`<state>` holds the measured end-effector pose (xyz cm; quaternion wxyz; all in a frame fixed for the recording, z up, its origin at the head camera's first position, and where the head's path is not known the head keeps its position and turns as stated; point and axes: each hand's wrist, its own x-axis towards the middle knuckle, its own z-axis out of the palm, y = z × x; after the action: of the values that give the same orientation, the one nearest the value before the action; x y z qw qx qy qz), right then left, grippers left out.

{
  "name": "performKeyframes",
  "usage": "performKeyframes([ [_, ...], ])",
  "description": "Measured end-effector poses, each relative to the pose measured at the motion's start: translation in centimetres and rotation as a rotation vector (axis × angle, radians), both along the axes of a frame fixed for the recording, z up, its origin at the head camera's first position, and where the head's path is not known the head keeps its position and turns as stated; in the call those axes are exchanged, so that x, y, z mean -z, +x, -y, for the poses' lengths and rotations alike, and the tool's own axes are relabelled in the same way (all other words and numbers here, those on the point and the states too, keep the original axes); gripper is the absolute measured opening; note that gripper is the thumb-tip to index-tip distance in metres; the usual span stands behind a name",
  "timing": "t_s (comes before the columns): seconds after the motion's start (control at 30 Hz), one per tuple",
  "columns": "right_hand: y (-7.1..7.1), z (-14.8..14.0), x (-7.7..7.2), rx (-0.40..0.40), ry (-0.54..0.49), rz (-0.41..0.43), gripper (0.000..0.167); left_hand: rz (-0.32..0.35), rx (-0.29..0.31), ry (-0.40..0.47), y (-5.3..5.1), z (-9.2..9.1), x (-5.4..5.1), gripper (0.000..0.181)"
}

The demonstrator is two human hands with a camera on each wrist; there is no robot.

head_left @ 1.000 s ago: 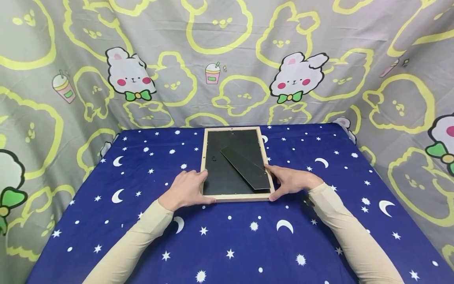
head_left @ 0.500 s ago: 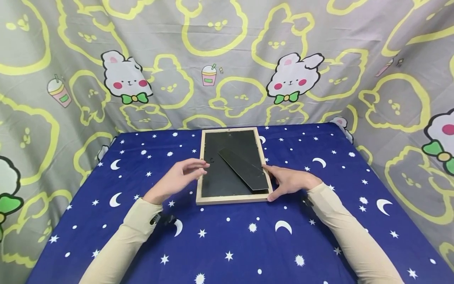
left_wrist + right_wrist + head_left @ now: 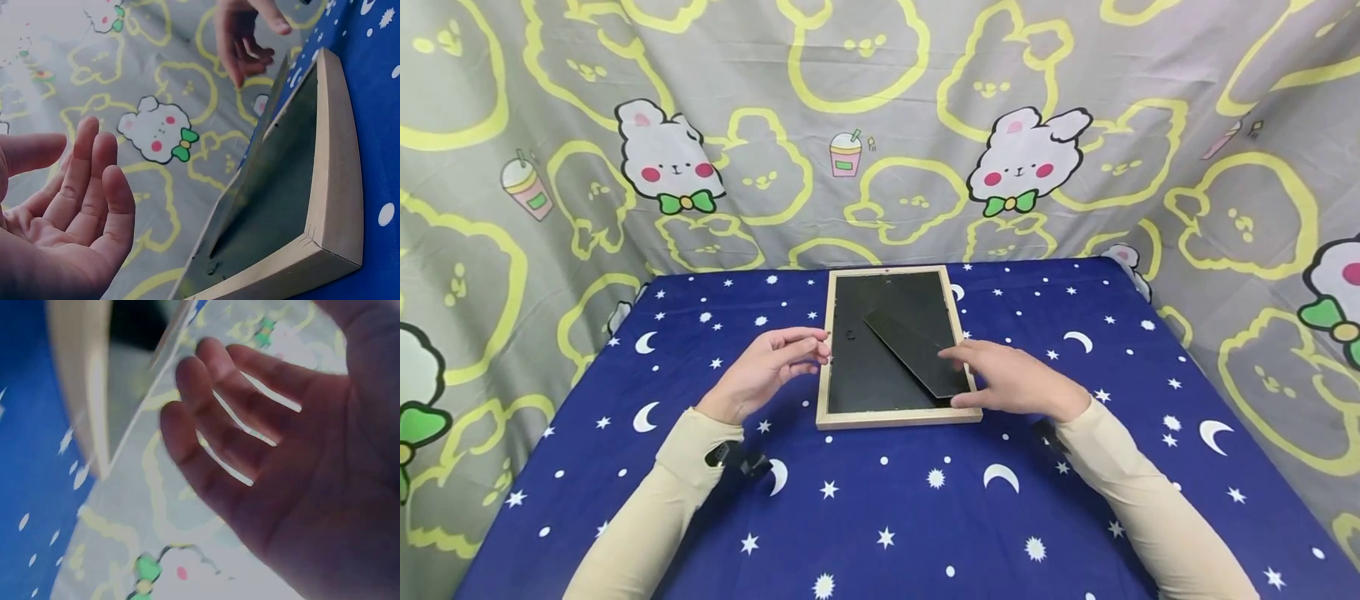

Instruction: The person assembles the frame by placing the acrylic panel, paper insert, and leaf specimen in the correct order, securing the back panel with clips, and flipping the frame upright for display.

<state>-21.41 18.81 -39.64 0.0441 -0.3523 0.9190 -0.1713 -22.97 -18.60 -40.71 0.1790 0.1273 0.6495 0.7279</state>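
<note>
A picture frame (image 3: 880,367) lies back side up, with a pale wooden border and a black backing board. Its black stand leg (image 3: 913,354) slants across the board toward the near right corner. Beside the left border hovers my left hand (image 3: 767,371), its fingers loosely bent and holding nothing. My right hand (image 3: 1015,379) is above the near right corner, its fingers spread and apart from the wood in the right wrist view. In the left wrist view the wooden border (image 3: 337,150) stands out close to the left hand, and the stand leg is slightly raised off the backing.
A blue cloth (image 3: 880,500) with white moons and stars covers the table. Behind it hangs a grey curtain (image 3: 910,83) printed with yellow outlines and white rabbits. Small black wrist cameras (image 3: 737,458) sit at the cuffs.
My left hand has let go of the frame's near left corner and drawn back to the left. My right hand has come off the right border and lifted over the corner.
</note>
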Motion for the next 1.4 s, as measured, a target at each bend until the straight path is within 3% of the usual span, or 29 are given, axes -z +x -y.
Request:
performKeyframes([
  [0.1, 1.3, 1.9, 0.3, -0.077, -0.014, -0.053, 0.057, 0.009, 0.005, 0.028, 0.0, 0.0, 0.0, 0.017],
  [0.23, 2.6, 3.8, 1.4, -0.169, 0.019, -0.051, 0.055, 0.037, 0.016, 0.062, -0.1, 0.1, 0.2, 0.021],
  [0.57, 3.5, 5.2, 3.3, -0.218, 0.083, -0.122, 0.058, 0.106, 0.006, 0.095, -0.7, 0.3, 1.1, 0.03],
  [0.7, 3.7, 5.4, 3.5, -0.215, 0.099, -0.156, 0.057, 0.11, -0.011, 0.053, -1.0, 0.5, 1.5, 0.026],
  [0.77, 3.8, 5.5, 3.5, -0.214, 0.116, -0.173, 0.056, 0.077, -0.03, -0.041, -1.2, 0.6, 1.9, 0.023],
  [0.83, 4.0, 5.6, 3.6, -0.211, 0.136, -0.191, 0.055, -0.009, -0.046, -0.196, -1.4, 0.7, 2.4, 0.026],
  [0.97, 4.3, 5.7, 3.6, -0.202, 0.178, -0.217, 0.056, -0.318, -0.075, -0.626, -1.2, 0.3, 3.2, 0.034],
  [1.07, 4.5, 5.7, 3.4, -0.199, 0.198, -0.22, 0.057, -0.49, -0.025, -0.888, -0.6, -0.1, 3.4, 0.049],
  [1.13, 4.5, 5.7, 3.4, -0.199, 0.209, -0.221, 0.057, -0.506, 0.065, -1.0, -0.2, -0.3, 3.3, 0.067],
  [1.23, 4.7, 5.7, 3.4, -0.196, 0.223, -0.226, 0.058, -0.45, 0.189, -1.103, 0.4, -0.5, 3.1, 0.089],
  [1.3, 4.8, 5.7, 3.4, -0.193, 0.228, -0.234, 0.059, -0.413, 0.224, -1.148, 0.7, -0.6, 2.9, 0.098],
  [1.4, 4.8, 5.8, 3.6, -0.186, 0.24, -0.249, 0.06, -0.41, 0.229, -1.187, 0.9, -0.8, 2.7, 0.104],
])
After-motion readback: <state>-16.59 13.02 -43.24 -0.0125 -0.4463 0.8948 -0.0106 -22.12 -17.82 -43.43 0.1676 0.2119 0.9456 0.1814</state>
